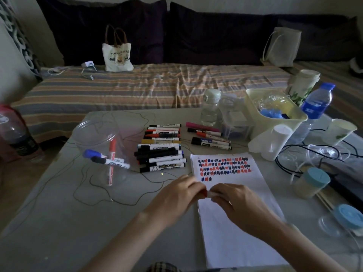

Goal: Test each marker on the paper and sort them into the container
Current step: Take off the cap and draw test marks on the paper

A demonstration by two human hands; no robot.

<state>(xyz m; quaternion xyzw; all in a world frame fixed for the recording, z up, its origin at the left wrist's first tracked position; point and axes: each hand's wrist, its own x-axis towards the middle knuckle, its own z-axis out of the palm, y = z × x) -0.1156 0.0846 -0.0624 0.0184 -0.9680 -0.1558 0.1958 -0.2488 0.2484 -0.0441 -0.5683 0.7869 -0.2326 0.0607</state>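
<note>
"WHITEBOARD" marker [163,167] beside paper [233,203]

A tote bag [117,55] stands on the striped bed [137,85], and a water bottle [315,107] stands beside a cream bin [275,118] on the table [59,203].

1. Bare table [59,222] stretches open at the near left.
2. A clear container [100,146] stands at the far left, a pile of markers [160,152] just beside it.
3. The right side is crowded: cream bin [275,114], water bottle [314,108], blue-lidded jar [312,183], cables [306,154].
</note>
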